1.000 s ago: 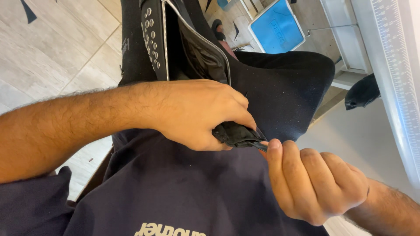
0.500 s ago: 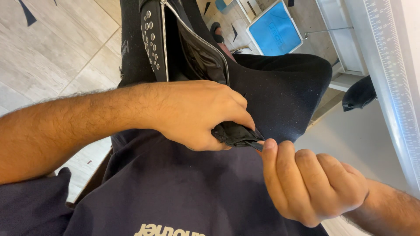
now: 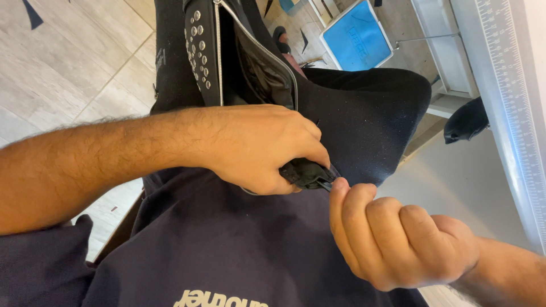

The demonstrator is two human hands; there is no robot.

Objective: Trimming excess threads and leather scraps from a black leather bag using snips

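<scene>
Left hand (image 3: pixel 261 148) clamps a bunched black fabric end (image 3: pixel 304 173) of the studded, zippered black bag (image 3: pixel 227 51) over the lap. Right hand (image 3: pixel 398 239), clenched, pinches the zipper pull (image 3: pixel 326 185).

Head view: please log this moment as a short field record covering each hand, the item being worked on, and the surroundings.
left hand: grips a bunched end of the black studded bag
right hand: curled, fingers pinching a small black part at that end
bag zip: open, silver teeth showing
lap: dark navy fabric
surroundings: pale tiled floor, blue panel
</scene>
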